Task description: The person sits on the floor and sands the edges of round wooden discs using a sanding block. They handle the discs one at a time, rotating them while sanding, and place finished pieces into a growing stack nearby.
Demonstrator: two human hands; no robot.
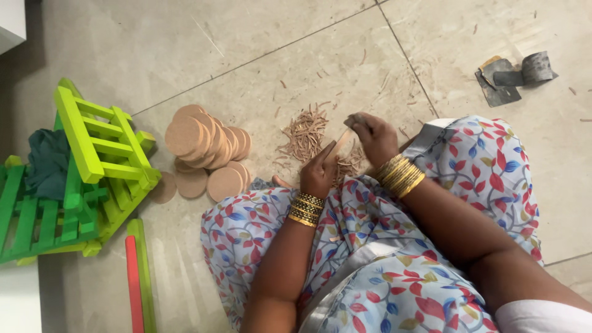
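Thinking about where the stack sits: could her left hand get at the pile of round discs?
Probably yes: the pile of discs lies on bare floor beside the left hand, nothing between, though that hand now holds a disc.

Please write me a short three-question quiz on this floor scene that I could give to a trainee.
1. True or false: the left hand holds a round wooden disc on edge.
2. Where does the pile of wooden discs lie?
A. beside the green slatted frames
B. on the person's lap
C. on the sandpaper scraps
3. Fill in: the floor in front of the hands is strewn with wood ____.

Key
1. True; the right hand works at its upper edge.
2. A
3. shavings
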